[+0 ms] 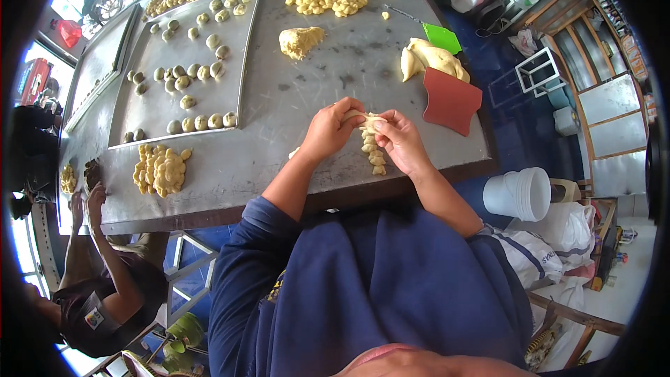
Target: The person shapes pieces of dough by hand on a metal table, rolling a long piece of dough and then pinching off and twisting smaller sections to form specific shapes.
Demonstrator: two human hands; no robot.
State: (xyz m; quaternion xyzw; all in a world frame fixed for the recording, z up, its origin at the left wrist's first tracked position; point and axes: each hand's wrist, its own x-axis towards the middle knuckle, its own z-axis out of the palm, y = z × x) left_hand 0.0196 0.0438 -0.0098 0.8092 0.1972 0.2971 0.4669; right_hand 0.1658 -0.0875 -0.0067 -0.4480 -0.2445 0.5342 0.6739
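Between my two hands, above the near side of the metal table [279, 108], a small strip of pale yellow dough [366, 118] is pinched at both ends. My left hand [335, 128] has its fingers closed on one end. The other end is in the closed thumb and fingers of my right hand [403, 141]. Just below the fingers, a short row of small dough pieces [375, 153] lies on the table, partly covered by my right hand. A little bit of dough [294, 153] shows beside my left wrist.
Right of my hands are a red dough scraper [452, 101], a large dough lump [436, 58] and a green scraper [442, 38]. Farther off sit a dough chunk [301, 42] and dough pieces [335, 0]. A tray [150, 132] of balls stands left, near a co-worker's hands [87, 202].
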